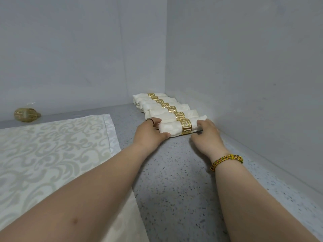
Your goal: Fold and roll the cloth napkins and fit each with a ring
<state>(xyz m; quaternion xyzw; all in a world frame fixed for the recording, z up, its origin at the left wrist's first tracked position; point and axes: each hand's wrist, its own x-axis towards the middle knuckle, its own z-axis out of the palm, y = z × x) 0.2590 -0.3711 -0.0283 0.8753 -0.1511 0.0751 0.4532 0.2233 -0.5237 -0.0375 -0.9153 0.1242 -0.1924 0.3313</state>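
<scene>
left hand (150, 132) and right hand (208, 136) fingers (202, 122) curl round both ends of the rolled napkin (170, 129) lying between them on the counter (174, 172). risk: uneven pushing against the row (153, 107) beyond skews its gold ring (186, 128).

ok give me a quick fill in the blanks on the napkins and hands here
1. The left hand and right hand hold the nearest rolled napkin, whose ring is ___ in colour.
2. The braided bracelet is on the ___ wrist.
3. The flat napkin lies to the ___ of both hands.
Missing words: gold; right; left.
</scene>
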